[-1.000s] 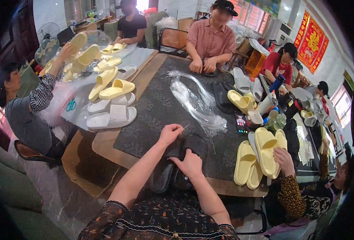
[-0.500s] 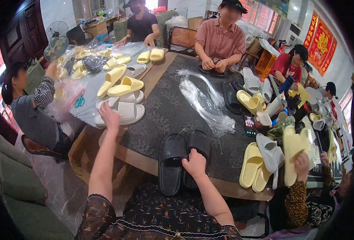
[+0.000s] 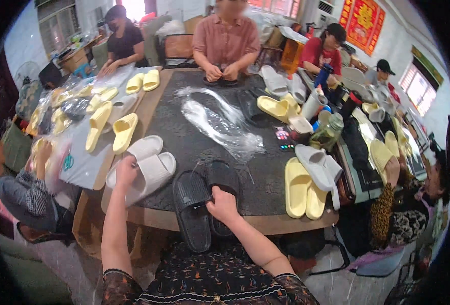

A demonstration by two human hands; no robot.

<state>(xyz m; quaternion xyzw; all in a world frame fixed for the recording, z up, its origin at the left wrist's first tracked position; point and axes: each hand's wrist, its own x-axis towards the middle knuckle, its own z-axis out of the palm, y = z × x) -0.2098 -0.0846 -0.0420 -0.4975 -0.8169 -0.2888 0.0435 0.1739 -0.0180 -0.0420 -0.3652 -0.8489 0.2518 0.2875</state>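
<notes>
Two black slide sandals (image 3: pixel 192 208) lie side by side at the near edge of the dark table (image 3: pixel 184 137), their heels hanging over the rim. My right hand (image 3: pixel 222 203) grips the right black sandal between the pair. My left hand (image 3: pixel 126 170) reaches out to the left and closes over a white slide sandal (image 3: pixel 151 170), one of a pair lying at the table's left corner.
Clear plastic bags (image 3: pixel 220 124) lie mid-table. Yellow sandals (image 3: pixel 301 190) and a grey one sit to the right, more yellow pairs (image 3: pixel 113 127) on the left table. Bottles and cups (image 3: pixel 326 129) stand at the right. Several people sit around the table.
My left arm left the black sandals, swung out to the left and has come down on the white sandal. My right hand stays on the black pair.
</notes>
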